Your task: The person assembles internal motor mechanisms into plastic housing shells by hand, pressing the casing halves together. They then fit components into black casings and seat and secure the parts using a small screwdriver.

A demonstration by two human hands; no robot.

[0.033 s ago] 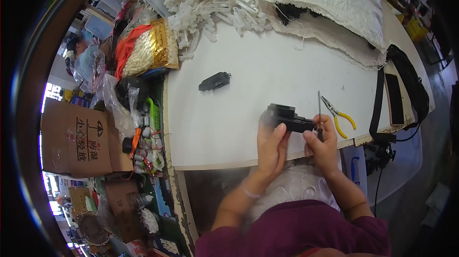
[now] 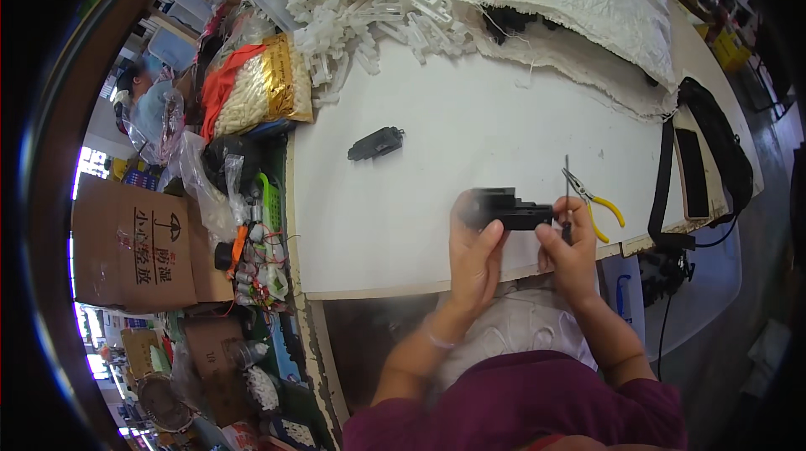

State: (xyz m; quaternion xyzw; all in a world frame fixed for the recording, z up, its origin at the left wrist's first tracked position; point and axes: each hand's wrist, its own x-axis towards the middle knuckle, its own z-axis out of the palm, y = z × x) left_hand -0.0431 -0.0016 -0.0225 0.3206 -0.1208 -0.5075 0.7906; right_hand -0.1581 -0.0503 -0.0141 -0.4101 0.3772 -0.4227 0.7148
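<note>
Over the near edge of the white tabletop, my left hand point(image 2: 477, 254) is closed round a black plastic part point(image 2: 525, 216) with a stepped top. My right hand point(image 2: 573, 258) grips a screwdriver point(image 2: 567, 199), its thin shaft pointing away from me and its dark handle partly hidden by my fingers. The right thumb rests against the right end of the black part. Another dark plastic piece point(image 2: 376, 144) lies by itself to the left. Just right of the screwdriver lie needle-nose pliers point(image 2: 603, 201) with yellow handles, jaws pointing away.
A heap of clear plastic pieces point(image 2: 361, 6) covers the far left of the table. Beside it lies a white woven sack point(image 2: 579, 23) with dark pieces in its mouth. A phone point(image 2: 693, 174) and black strap point(image 2: 724, 149) lie at right. Cartons point(image 2: 126, 241) and bags crowd the left.
The black part has levelled slightly in my hands. The screwdriver has shifted a little to the right, and both hands keep their hold.
</note>
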